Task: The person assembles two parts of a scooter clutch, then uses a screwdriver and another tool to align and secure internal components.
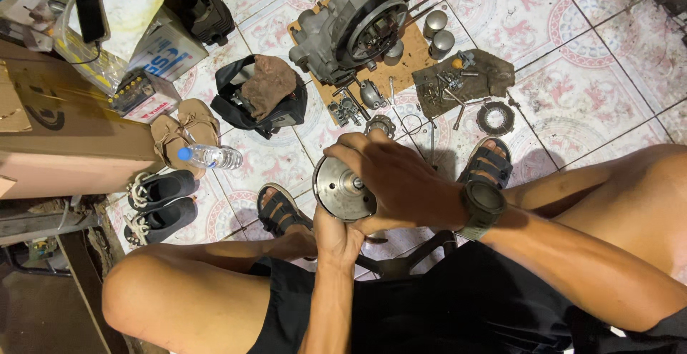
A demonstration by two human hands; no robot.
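A round grey metal engine part (342, 188) with a short central shaft is held between my knees. My left hand (336, 238) grips it from below, fingers hidden behind it. My right hand (397, 182), with a dark watch at the wrist, wraps over its right side and top edge. On the floor ahead an engine case (354, 25) lies on a brown board (408, 57), with small metal parts (351, 107) scattered before it.
A dirty cloth (494, 75) carries bolts and small parts, a toothed ring (495, 118) beside it. Two metal cylinders (438, 33), a black bag (261, 100), a water bottle (211, 156), sandals (182, 132), black shoes (161, 204) and cardboard boxes (64, 132) lie left.
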